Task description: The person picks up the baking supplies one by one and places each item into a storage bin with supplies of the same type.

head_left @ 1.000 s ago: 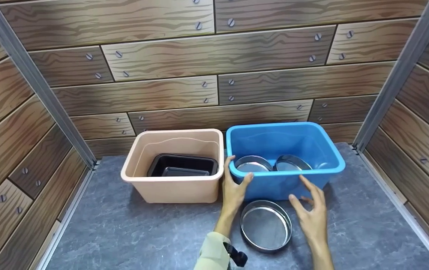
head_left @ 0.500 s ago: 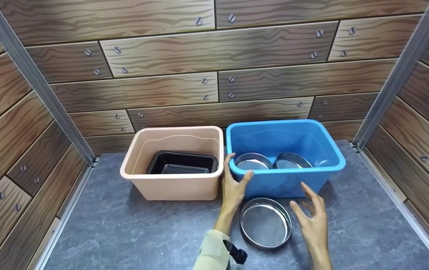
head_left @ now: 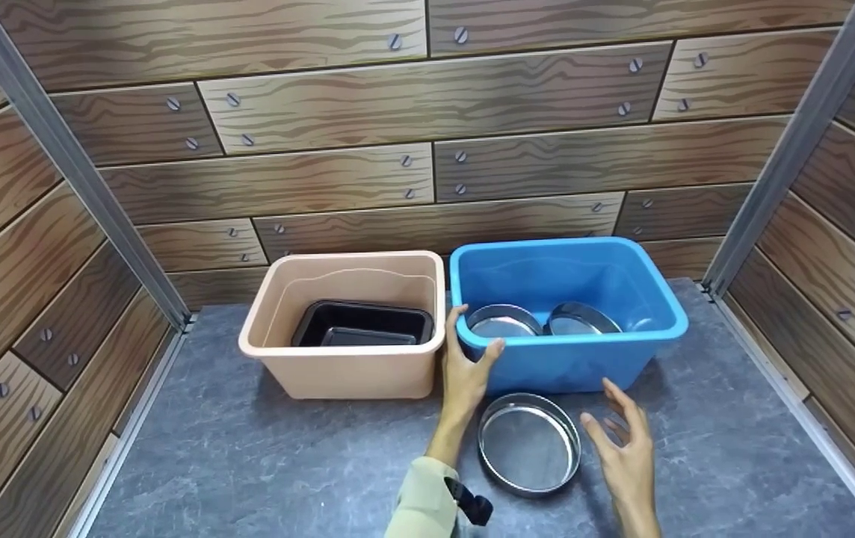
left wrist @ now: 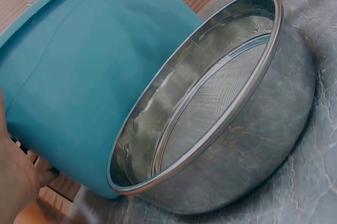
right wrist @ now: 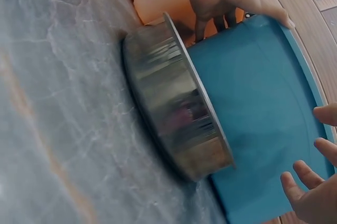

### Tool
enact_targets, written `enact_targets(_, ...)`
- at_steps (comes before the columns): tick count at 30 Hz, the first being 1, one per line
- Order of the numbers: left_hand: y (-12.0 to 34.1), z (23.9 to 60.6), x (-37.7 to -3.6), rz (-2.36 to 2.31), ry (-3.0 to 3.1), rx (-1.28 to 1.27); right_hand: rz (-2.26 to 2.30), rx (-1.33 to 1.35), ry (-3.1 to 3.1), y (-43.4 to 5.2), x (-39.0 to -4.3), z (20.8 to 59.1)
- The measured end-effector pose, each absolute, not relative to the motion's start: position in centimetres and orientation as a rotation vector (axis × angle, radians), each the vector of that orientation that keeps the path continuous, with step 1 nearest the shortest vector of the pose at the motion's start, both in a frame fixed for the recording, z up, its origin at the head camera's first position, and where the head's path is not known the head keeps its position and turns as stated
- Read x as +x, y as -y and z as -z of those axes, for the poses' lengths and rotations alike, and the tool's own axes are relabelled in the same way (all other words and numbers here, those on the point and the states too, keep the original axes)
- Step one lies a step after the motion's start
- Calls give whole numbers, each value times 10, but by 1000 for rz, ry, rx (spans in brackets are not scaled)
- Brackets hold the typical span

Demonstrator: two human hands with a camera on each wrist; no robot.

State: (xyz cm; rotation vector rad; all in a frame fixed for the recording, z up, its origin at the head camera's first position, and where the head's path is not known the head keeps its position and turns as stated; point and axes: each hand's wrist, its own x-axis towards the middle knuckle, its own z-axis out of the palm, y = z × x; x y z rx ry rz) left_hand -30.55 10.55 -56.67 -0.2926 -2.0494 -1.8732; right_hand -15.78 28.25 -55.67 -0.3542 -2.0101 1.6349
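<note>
My left hand (head_left: 465, 377) rests against the near left corner of the blue bin (head_left: 569, 366), its thumb on the front wall and its fingers along the left side. To the right, my right hand (head_left: 625, 456) hovers with spread, bent fingers and holds nothing. Between the hands, a round metal sieve (head_left: 528, 444) stands on the grey tabletop, close in front of the bin; its fine mesh (left wrist: 216, 97) shows in the left wrist view. Inside the bin, two similar round metal sieves, one at left (head_left: 504, 325) and one tilted at right (head_left: 583, 323), are partly hidden by the rim.
A beige bin (head_left: 360, 373) stands close to the left of the blue bin, holding a black rectangular pan (head_left: 364, 325). Wood-patterned panels (head_left: 427, 104) enclose the back and sides. Metal rails run along the side edges of the tabletop (head_left: 248, 463).
My right hand has drawn back from the blue bin's front, slightly down in the head view. The left hand keeps its place at the corner. The head view has shifted slightly.
</note>
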Motion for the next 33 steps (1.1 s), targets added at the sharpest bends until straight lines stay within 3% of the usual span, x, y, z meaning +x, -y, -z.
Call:
enact_targets(7, -105, 565, -305, 1871, 2054, -289, -1654, -396, 1997, -286, -161, 582)
enact_targets(33, -105, 566, -305, 1868, 2020, -306, -1739, -559, 2151, -279, -157, 615)
